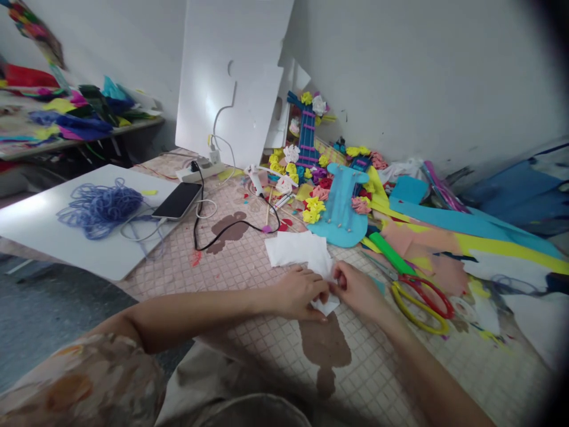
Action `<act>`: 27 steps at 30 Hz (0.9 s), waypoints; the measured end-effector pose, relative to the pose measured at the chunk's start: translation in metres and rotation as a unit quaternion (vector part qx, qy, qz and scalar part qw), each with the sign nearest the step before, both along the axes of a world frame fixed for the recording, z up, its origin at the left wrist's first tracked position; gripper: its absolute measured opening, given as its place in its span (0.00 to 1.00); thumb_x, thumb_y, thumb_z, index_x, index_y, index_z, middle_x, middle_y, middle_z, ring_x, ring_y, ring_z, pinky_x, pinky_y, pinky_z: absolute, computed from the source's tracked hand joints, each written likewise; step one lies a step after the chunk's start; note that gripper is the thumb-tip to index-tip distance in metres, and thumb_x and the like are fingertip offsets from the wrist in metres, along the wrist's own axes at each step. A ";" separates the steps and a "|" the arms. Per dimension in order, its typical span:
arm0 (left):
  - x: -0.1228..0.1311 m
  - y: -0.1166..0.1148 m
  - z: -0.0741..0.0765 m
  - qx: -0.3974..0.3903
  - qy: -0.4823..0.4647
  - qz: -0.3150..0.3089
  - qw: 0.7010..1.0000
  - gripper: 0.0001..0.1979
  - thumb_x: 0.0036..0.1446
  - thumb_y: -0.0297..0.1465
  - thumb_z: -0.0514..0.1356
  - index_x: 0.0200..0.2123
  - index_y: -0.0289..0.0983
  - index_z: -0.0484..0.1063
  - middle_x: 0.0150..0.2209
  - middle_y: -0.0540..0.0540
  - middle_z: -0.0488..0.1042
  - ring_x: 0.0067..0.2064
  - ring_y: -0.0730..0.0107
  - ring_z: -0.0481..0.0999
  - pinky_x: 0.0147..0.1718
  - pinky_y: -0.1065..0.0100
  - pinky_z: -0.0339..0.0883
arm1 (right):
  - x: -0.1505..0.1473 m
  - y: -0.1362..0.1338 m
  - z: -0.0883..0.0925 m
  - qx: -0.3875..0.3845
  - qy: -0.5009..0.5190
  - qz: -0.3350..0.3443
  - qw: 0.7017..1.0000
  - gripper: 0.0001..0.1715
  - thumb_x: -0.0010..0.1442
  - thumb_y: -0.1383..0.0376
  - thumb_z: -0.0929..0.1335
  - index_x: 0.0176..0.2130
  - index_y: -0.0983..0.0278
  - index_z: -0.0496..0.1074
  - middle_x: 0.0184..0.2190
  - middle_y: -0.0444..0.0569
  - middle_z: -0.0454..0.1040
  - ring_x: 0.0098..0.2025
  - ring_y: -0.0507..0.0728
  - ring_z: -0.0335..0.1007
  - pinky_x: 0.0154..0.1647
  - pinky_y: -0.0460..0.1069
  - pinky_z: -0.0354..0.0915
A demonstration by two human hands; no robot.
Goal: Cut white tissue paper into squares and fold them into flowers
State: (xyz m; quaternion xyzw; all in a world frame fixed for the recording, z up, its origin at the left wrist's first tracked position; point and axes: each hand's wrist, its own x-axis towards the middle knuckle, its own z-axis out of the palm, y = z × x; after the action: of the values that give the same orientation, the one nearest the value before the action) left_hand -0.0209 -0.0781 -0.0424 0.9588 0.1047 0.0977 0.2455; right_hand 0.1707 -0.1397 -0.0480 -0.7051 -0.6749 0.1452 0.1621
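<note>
My left hand (303, 292) lies low over the table with its fingers curled down on a small piece of white paper (328, 305). From the other side my right hand (358, 289) meets it, thumb and forefinger closed at the paper's edge. The exact grip is partly covered by the fingers. Just beyond both hands are more white paper pieces (297, 248), thin and slightly creased, overlapping one another. To the right of my right hand rest scissors (420, 302) with one red and one yellow handle loop.
Behind the papers stands a light-blue guitar-shaped cutout (340, 204) among paper flowers (313, 209). A glue gun (255, 179) and its black cable (231, 225) lie left of it. Farther left are a phone (178, 200) and purple yarn (104, 207) on a white board (100, 256). Coloured sheets (471, 216) crowd the right.
</note>
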 end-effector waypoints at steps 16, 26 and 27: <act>0.000 0.001 -0.005 -0.010 -0.027 0.021 0.999 0.08 0.54 0.35 0.58 0.37 0.39 0.69 0.37 0.49 0.74 0.41 0.68 0.71 0.41 0.67 0.55 | 0.000 -0.013 0.014 -0.035 0.045 0.084 0.995 0.15 0.49 0.59 0.71 0.34 0.60 0.63 0.31 0.42 0.68 0.31 0.53 0.64 0.29 0.47 0.58; 0.001 0.003 -0.004 0.007 -0.023 0.015 1.000 0.08 0.54 0.36 0.58 0.36 0.39 0.69 0.36 0.49 0.74 0.39 0.68 0.72 0.40 0.67 0.57 | 0.005 -0.009 0.011 -0.037 0.062 0.097 0.993 0.09 0.51 0.61 0.69 0.32 0.60 0.64 0.29 0.42 0.68 0.29 0.53 0.62 0.27 0.47 0.58; 0.001 0.003 -0.005 0.008 -0.023 0.016 1.000 0.08 0.54 0.36 0.58 0.36 0.39 0.69 0.36 0.49 0.74 0.39 0.68 0.72 0.40 0.67 0.57 | 0.006 -0.009 0.011 -0.039 0.067 0.097 0.992 0.08 0.52 0.61 0.68 0.33 0.60 0.65 0.28 0.42 0.68 0.28 0.52 0.62 0.27 0.47 0.58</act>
State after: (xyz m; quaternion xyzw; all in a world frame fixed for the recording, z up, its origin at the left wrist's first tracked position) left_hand -0.0196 -0.0750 -0.0469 0.9564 0.1138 0.1243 0.2385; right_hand 0.1764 -0.1491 -0.0375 -0.6311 -0.7213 0.2333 0.1642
